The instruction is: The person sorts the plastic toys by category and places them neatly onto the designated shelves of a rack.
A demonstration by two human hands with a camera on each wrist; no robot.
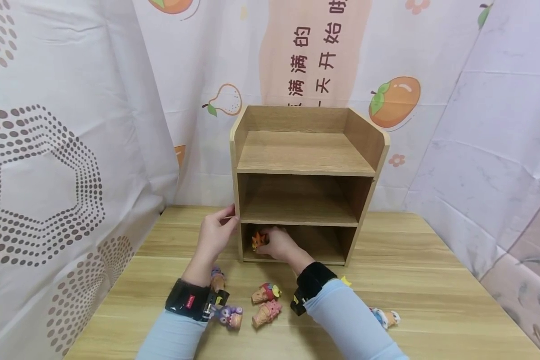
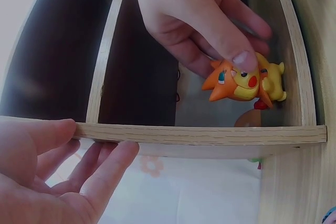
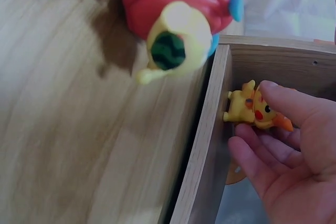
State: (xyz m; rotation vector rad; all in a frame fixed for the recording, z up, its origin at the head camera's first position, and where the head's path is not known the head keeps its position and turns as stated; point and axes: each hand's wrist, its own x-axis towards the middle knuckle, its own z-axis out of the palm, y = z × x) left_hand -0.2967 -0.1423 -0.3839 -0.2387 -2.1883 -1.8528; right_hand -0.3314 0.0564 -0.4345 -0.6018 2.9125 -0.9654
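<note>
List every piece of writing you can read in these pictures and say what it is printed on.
"满的" – left column on the peach banner behind the shelf, its upper character cut off.
"天开始" – middle column, same banner.
Right column: cut off, unreadable.
Red tag on the left wrist strap: too small to read.

The toy [image 2: 244, 81] inside the shelf unit [image 1: 306, 152] was orange and yellow with a red cheek spot, while the shelf unit itself was light wood grain, as was the surface [image 1: 432, 280]. Behind the shelf unit hung a white curtain [image 1: 387, 60] printed with orange fruit, and to its left a white curtain [image 1: 49, 165] patterned with brown dots.
</note>
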